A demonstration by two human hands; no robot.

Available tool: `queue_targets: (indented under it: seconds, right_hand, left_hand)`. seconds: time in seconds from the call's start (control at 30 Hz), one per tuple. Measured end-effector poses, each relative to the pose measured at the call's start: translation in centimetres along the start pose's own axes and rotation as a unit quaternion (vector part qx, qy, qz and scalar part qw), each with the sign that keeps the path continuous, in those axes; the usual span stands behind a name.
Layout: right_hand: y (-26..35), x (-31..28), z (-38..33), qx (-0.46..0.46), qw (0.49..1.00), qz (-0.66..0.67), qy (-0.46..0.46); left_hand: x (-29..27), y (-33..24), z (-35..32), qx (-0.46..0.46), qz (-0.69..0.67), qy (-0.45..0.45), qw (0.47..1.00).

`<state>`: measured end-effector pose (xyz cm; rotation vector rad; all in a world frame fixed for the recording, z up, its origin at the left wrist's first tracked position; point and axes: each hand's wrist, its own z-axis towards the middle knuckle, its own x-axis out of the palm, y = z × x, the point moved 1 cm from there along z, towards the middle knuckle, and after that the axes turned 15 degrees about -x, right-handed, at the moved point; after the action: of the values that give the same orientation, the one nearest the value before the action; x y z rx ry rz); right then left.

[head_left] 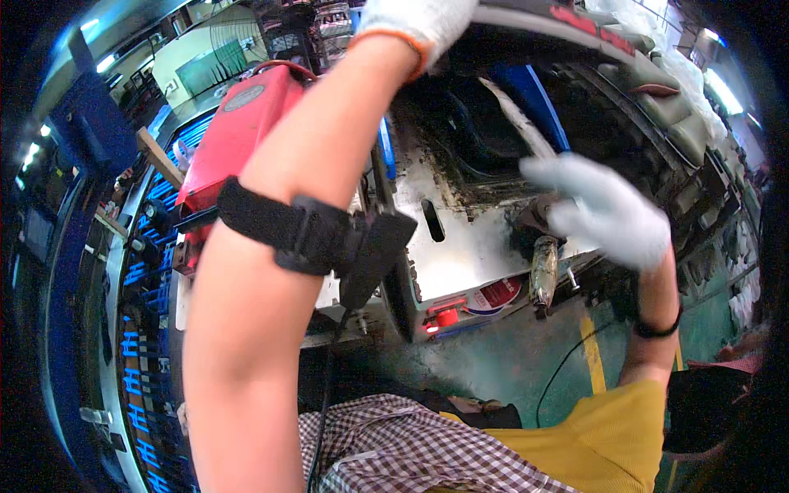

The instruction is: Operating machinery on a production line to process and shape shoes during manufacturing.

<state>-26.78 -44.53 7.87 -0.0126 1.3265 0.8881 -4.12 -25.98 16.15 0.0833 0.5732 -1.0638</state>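
My left arm, with a black strap (283, 234) round it, reaches up across the view. My left hand (415, 25), in a white glove with an orange cuff, is cut off by the upper edge, so its fingers are hidden. On the right, my white-gloved right hand (608, 209) is slightly smeared by motion, its fingers stretched leftward and apart. It hovers over a metal machine table (452, 255), close to the end of a pale, worn bar (519, 119). Just below the hand, a handle wrapped in yellowish film (543, 275) sticks out over the table's front edge.
A red machine housing (246, 123) stands at the left. A blue panel (534, 103) rises behind the dark, dirty machine bed. On the front edge sits a red switch (446, 318). A black cable (567, 361) crosses the green floor. Blue racks (131, 370) line the left side.
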Motion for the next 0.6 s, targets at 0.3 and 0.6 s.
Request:
queue_targets:
  seconds: [0.3, 0.6]
  right_hand:
    - [0.8, 13.8, -6.7, -0.089, 0.938, -0.259, -0.213]
    - [-6.1, 15.8, -10.2, -0.268, 0.839, -0.168, -0.442]
  left_hand:
    - [3.7, -4.3, -14.6, -0.223, -0.046, 0.009, 0.974]
    - [6.2, -6.7, -20.9, -0.337, 0.100, 0.226, 0.908]
